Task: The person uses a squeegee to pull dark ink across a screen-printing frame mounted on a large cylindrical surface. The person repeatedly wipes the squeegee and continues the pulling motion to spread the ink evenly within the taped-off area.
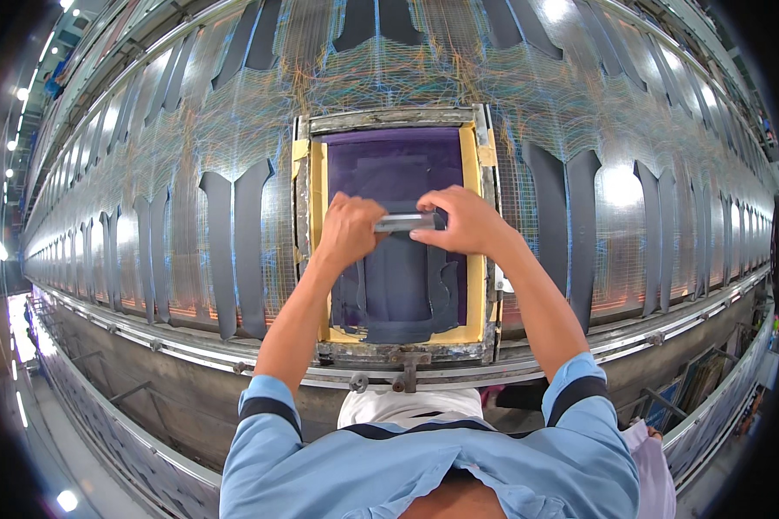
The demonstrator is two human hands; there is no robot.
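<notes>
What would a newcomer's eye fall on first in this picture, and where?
Probably the worn grey rectangular frame edged in yellow around a dark purple panel, mid-picture, where the left hand grips a grey straight bar and the right hand is at its other end. Next, the long shiny table sweeping across the view, with long dark grey flat pieces in pairs on both sides of the frame.

Bar (404,221) btwn fingers (370,211) of L hand (344,229) & R hand (467,223), over screen (394,151). Frame (389,118) around screen, both sides of fingers. L & R of fingers: fabric pcs (249,246) on table (619,233); more beyond. Nearer body than fingers: clamp (410,368) by rail (208,355).
</notes>
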